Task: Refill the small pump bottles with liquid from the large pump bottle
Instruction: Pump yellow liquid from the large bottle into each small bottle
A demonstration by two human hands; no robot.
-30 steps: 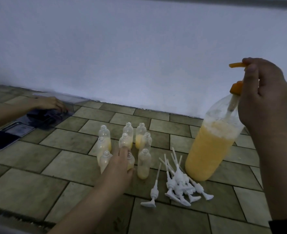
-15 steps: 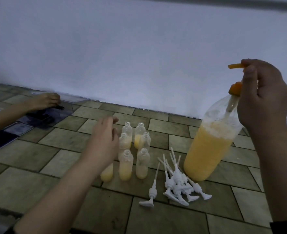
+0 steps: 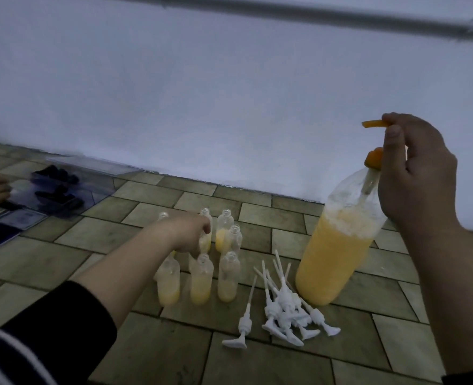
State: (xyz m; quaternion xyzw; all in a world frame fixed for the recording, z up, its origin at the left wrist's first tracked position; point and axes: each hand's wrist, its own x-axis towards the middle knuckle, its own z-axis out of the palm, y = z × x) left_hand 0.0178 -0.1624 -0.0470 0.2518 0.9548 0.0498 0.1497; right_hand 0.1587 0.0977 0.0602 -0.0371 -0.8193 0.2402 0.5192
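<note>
Large pump bottle (image 3: 332, 262): clear plastic, roughly two-thirds full of opaque yellow-orange liquid with froth at the surface; orange pump head (image 3: 373, 160) with its spout pointing left. It stands at the right of the tiled floor (image 3: 271, 365), long axis tilted, top leaning right toward the right hand (image 3: 416, 176). That hand is curled round the pump head, forefinger hooked over the spout.

Small pump bottles (image 3: 202, 279): clear, uncapped, necks up, clustered left of the large bottle; each holds a low level of yellow liquid. Front row of three stands upright, long axes vertical.

White pump tops (image 3: 285, 309): loose pile on the floor between the cluster and the large bottle, dip tubes pointing away from the camera, heads toward it; one lies apart at the left of the pile.

Left hand (image 3: 188, 232): reaching into the middle of the cluster, fingers curled down round a small bottle in the second row.

Change vs 0.5 s ago: left hand was raised open above the left of the cluster; it has moved forward and down onto the bottles. Right hand and large bottle unchanged.
</note>
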